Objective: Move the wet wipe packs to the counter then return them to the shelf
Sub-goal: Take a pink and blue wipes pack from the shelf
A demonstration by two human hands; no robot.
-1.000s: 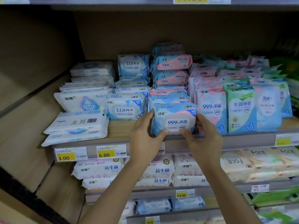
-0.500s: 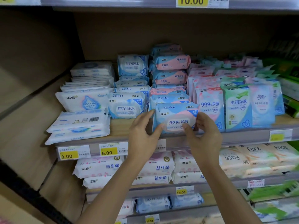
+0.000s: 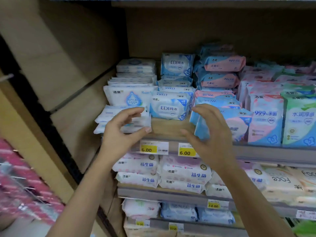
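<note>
Head view looks at a store shelf (image 3: 171, 129) w/ many wet wipe packs. Left hand (image 3: 119, 136) is in front of the shelf edge, fingers loosely bent, thumb and forefinger apart, and it holds nothing. Behind it lie the flat white packs (image 3: 107, 115), stacked at the left end of the shelf. Right hand (image 3: 212, 134) is also relaxed, fingers spread and a bit curved, nothing gripped. It is just in front of the blue-pink pack (image 3: 241, 124), which stands at the front of the shelf, w/ a row of similar packs behind it. Whether the fingers touch its left side I cannot tell, pic is blurred there. Betw. the two hands is bare wood of the shelf, and behind this gap the EDI pack (image 3: 169, 108) stands upright. To the right of the blue-pink pack: a pink 99.9 pack (image 3: 265, 120), then a green pack (image 3: 299, 120), both upright. On the shelf edge two yellow price tags (image 3: 148, 148) read 6.00. Lower shelf (image 3: 171, 194) carries white packs lying flat, stacked two high
</note>
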